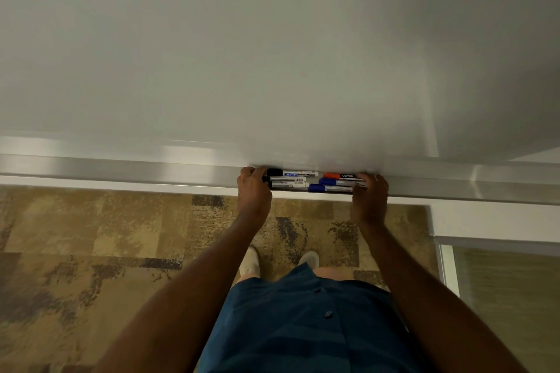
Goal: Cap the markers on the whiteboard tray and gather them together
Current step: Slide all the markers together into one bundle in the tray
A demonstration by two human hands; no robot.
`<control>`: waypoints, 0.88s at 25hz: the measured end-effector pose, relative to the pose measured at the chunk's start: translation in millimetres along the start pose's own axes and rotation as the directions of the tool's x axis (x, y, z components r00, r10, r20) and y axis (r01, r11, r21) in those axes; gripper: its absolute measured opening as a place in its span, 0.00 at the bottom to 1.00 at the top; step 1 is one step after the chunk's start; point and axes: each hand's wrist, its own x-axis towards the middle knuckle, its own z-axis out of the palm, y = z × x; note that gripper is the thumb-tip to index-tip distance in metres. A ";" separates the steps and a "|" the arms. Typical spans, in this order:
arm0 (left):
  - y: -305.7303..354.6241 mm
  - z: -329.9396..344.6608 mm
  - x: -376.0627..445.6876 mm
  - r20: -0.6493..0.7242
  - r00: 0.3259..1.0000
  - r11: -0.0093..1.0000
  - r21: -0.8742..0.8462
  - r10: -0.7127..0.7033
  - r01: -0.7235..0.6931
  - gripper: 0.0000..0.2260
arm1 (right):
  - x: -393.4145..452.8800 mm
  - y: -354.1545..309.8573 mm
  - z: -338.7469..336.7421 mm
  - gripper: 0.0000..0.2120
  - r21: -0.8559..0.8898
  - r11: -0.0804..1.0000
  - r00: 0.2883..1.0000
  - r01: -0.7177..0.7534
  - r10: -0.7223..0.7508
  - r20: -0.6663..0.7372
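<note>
I am reading "camlin" on the orange-capped marker (344, 175) at centre right of the frame, and "DOMS", upside down, on the black-capped marker (292, 173) beside it. Below them I am seeing a second black-capped marker (285, 179), a grey one (290, 185) and two blue-capped ones (336, 182) (330, 188); their small print is too fine to read. All six are lying bunched on the tray (151, 168) under the whiteboard (272, 54). My left hand (254, 191) is cupping the bunch's left end, fingers curled; my right hand (370, 195) is pressing curled fingers on the right end. Patchy brown carpet (106, 236) is filling the lower left, with a blue shirt (303, 327) at the bottom.
</note>
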 end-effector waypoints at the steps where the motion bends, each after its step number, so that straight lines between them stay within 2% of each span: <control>1: 0.6 0.8 0.2 0.005 1.000 1.000 -0.020 0.000 0.000 0.19 | 3.2 0.7 -1.6 0.17 0.028 0.999 1.000 -0.015 0.015 0.000; 4: 5.8 2.1 1.2 0.015 1.000 0.998 -0.058 -0.015 0.016 0.20 | 10.5 0.8 -5.8 0.16 0.095 0.994 0.999 -0.052 0.052 0.002; 8: 10.7 3.5 0.5 0.002 1.000 0.998 -0.065 -0.013 0.013 0.18 | 3.3 -6.5 -3.5 0.16 0.111 0.994 0.998 -0.017 0.009 0.066; 15: 13.4 0.4 0.7 -0.034 0.999 0.999 -0.045 -0.021 0.019 0.17 | -1.3 -10.6 -5.0 0.20 0.037 0.991 0.986 0.126 -0.129 0.102; 22: 5.8 -7.5 4.3 -0.066 0.997 0.999 0.039 -0.035 0.038 0.13 | -6.2 -20.8 0.2 0.23 -0.012 0.982 0.970 0.187 -0.183 0.158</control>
